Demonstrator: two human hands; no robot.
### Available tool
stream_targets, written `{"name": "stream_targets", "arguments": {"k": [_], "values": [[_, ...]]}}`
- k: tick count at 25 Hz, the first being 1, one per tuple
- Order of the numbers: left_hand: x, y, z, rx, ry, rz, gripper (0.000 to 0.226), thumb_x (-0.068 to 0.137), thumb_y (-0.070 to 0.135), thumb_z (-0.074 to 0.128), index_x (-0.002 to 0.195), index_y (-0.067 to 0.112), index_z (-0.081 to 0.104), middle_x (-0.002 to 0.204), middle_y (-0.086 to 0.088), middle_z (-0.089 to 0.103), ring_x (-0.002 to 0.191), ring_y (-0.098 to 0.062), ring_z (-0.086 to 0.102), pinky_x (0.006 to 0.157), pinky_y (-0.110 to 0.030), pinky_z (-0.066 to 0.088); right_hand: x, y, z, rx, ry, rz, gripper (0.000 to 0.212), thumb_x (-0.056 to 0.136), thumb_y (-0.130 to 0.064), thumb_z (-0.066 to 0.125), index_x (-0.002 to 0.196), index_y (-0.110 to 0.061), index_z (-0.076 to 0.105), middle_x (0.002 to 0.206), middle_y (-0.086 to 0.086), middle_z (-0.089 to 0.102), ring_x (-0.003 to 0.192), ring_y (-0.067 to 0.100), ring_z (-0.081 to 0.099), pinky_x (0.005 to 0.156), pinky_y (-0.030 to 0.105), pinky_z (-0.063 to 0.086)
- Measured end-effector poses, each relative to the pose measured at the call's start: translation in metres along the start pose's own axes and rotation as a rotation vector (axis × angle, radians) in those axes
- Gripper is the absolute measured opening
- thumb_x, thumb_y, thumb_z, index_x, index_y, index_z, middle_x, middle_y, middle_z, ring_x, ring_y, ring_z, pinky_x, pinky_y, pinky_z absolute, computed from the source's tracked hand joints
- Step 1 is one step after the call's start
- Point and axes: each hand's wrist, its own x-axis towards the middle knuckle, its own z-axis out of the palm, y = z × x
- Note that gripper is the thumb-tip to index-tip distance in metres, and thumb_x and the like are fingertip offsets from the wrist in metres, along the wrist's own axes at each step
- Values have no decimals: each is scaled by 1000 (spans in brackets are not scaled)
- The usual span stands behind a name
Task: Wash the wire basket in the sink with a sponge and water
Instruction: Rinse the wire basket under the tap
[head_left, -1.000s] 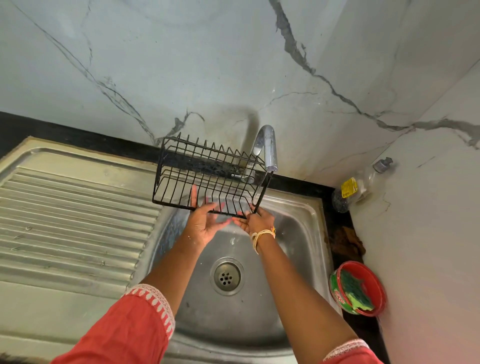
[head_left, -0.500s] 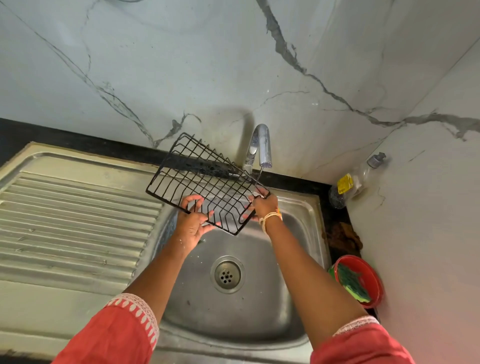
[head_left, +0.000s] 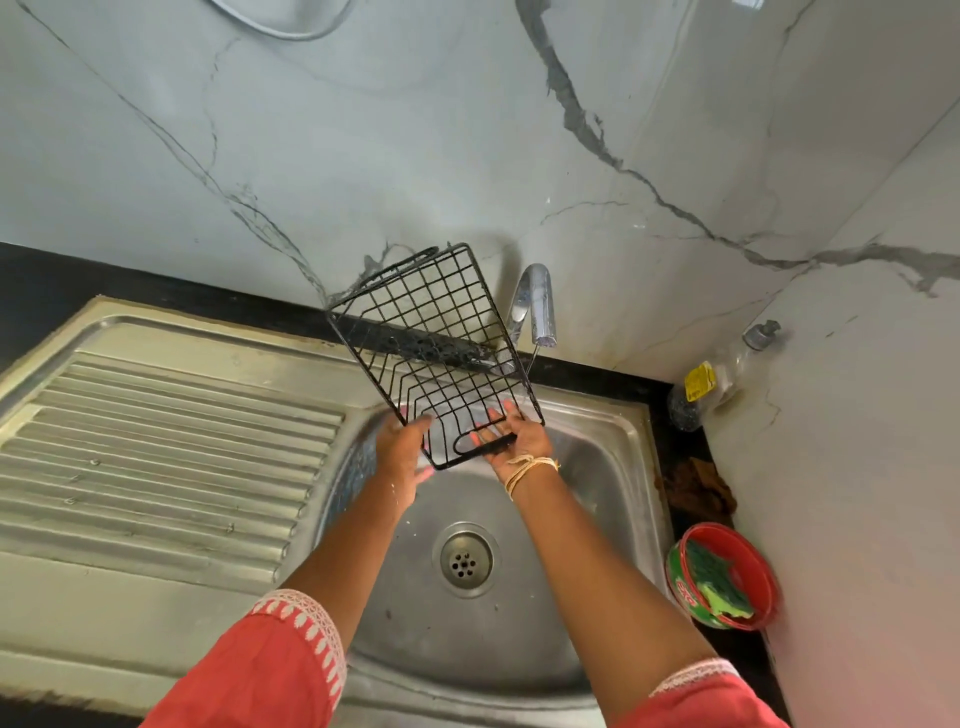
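Black wire basket (head_left: 434, 353), tilted on end above the far side of the steel sink (head_left: 597, 467), just left of the tap spout (head_left: 535, 306). Right hand (head_left: 519, 441) grips the basket's near lower edge, fingers behind the grid. Left hand (head_left: 402, 452) touches the near left corner, fingers extended. Ribbed drainboard (head_left: 156, 457) at left; drain (head_left: 465, 558) near centre; red tub (head_left: 727, 577) holding a green scrub pad (head_left: 719, 582) at right.

Black counter (head_left: 691, 457) carries steel sink (head_left: 171, 431), red tub (head_left: 727, 577), clear bottle (head_left: 722, 379)
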Motion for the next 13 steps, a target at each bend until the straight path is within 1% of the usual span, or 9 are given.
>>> {"name": "stream_targets", "arguments": {"k": [1, 2, 3, 5, 7, 9, 10, 12, 13], "values": [[-4, -4, 3, -62, -126, -90, 53, 87, 10, 67, 135, 19, 46, 135, -6, 52, 119, -33, 52, 92, -54, 48, -2, 1, -1, 2, 9, 1, 28, 99, -7, 35, 110, -10, 61, 108, 14, 61, 95, 33, 60, 76, 50, 51], [-10, -7, 8, -145, -203, -119, 49, 87, 1, 64, 129, 20, 50, 127, -8, 56, 113, -34, 55, 88, -55, 49, -3, 3, -3, 10, 11, 4, 28, 100, -11, 35, 109, -10, 61, 104, 13, 61, 90, 31, 61, 73, 46, 51], [-13, -8, 11, -178, -233, -90, 46, 86, -8, 59, 121, 21, 53, 119, -9, 60, 108, -34, 58, 87, -56, 49, -4, 3, -5, 20, 7, 7, 27, 101, -15, 36, 110, -10, 61, 103, 14, 62, 88, 31, 61, 74, 45, 52], [-15, -11, 16, -138, -277, 9, 47, 84, -19, 51, 108, 22, 56, 108, -11, 65, 101, -33, 62, 89, -57, 49, -5, 0, -10, -55, 3, 9, 23, 100, -16, 42, 108, -9, 63, 105, 15, 66, 90, 32, 65, 81, 48, 54], [-16, -13, 15, -139, -326, -4, 50, 87, -23, 40, 111, 19, 55, 109, -16, 65, 102, -36, 64, 89, -57, 50, -5, -11, -16, -284, 25, -21, 18, 94, -9, 50, 101, -8, 67, 100, 12, 70, 83, 28, 68, 79, 45, 55], [-14, -17, 10, -217, -339, -88, 52, 87, -24, 32, 110, 17, 53, 110, -20, 63, 103, -38, 63, 86, -53, 51, -6, -20, -22, -523, 73, -87, 19, 87, -3, 55, 100, -7, 69, 94, 10, 71, 83, 26, 69, 74, 41, 56], [-15, -19, 10, -267, -342, -130, 53, 87, -25, 31, 110, 17, 52, 110, -23, 62, 100, -38, 64, 84, -51, 51, -10, -24, -23, -575, 79, -115, 17, 85, -2, 57, 98, -6, 68, 92, 11, 70, 87, 29, 69, 73, 40, 56], [-15, -27, 8, -342, -329, -188, 54, 86, -27, 29, 112, 16, 48, 109, -26, 60, 93, -37, 67, 79, -49, 53, -13, -30, -24, -587, 85, -120, 11, 82, 1, 60, 91, -5, 62, 88, 17, 67, 90, 37, 68, 72, 43, 58], [-12, -31, 5, -352, -322, -202, 55, 86, -28, 28, 114, 15, 47, 109, -27, 59, 95, -38, 66, 78, -49, 53, -14, -33, -25, -581, 105, -123, 16, 81, 4, 60, 94, -6, 58, 88, 19, 65, 87, 37, 68, 70, 43, 59]]}}
